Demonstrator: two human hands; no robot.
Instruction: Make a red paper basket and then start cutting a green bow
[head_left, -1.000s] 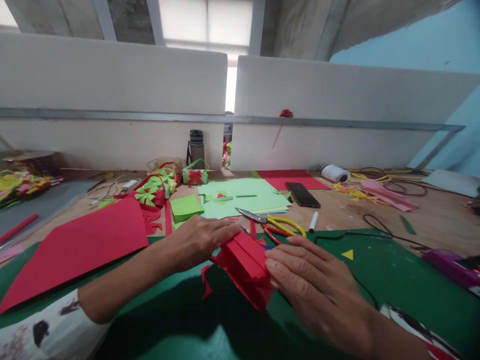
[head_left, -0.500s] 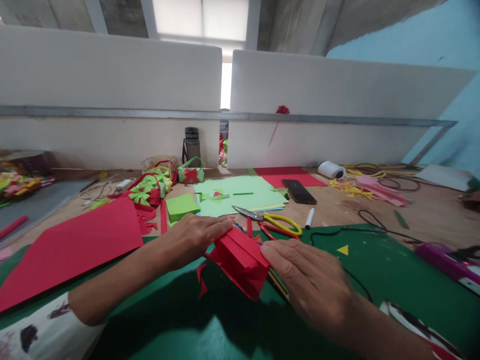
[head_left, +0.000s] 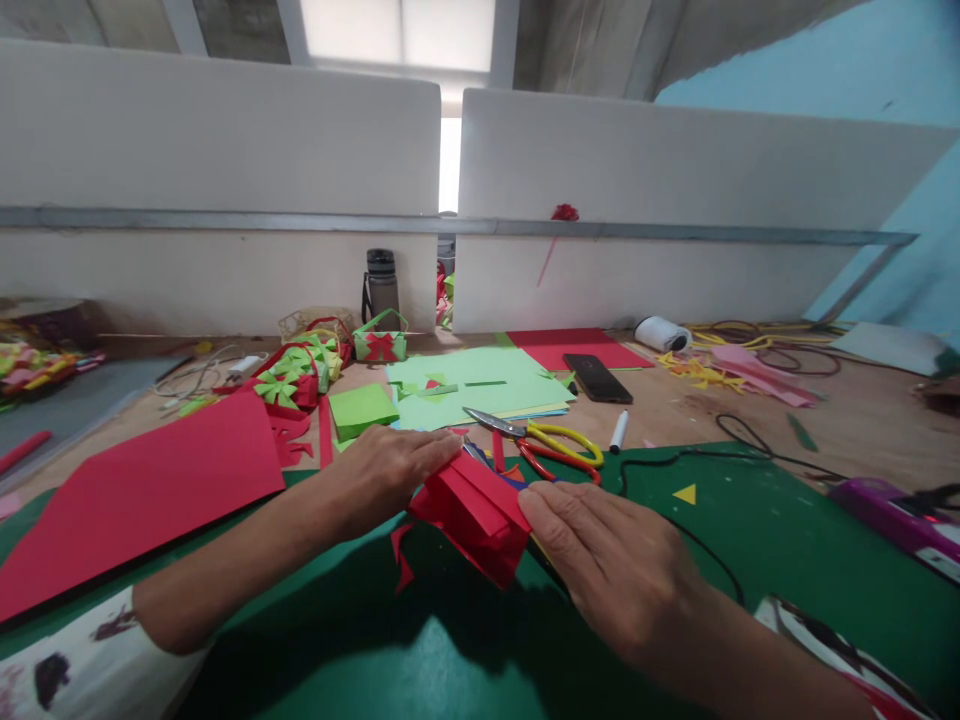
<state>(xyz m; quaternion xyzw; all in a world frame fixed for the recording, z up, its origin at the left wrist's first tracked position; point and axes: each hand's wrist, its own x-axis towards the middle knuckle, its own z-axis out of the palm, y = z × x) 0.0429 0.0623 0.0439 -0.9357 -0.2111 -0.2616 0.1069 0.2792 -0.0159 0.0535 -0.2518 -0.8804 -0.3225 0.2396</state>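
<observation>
A folded red paper piece [head_left: 472,512] is held just above the green cutting mat [head_left: 787,560], in the middle of the view. My left hand [head_left: 390,470] grips its upper left end, fingers closed over the folds. My right hand [head_left: 607,560] pinches its right side, fingers together along the edge. A thin red strip hangs from the piece's lower left. Scissors with yellow and red handles [head_left: 540,440] lie just behind the piece.
A large red sheet [head_left: 142,490] lies at left. Light green sheets [head_left: 480,385], a green folded block [head_left: 361,408], a phone [head_left: 598,378], a white marker [head_left: 619,431], paper baskets [head_left: 300,370], a bottle [head_left: 380,282], a tape roll [head_left: 661,333] and cables sit behind. A purple tool [head_left: 892,520] lies at right.
Both hands have lifted the red piece slightly and drawn it a little to the left; the right hand's fingers have closed more tightly on its edge.
</observation>
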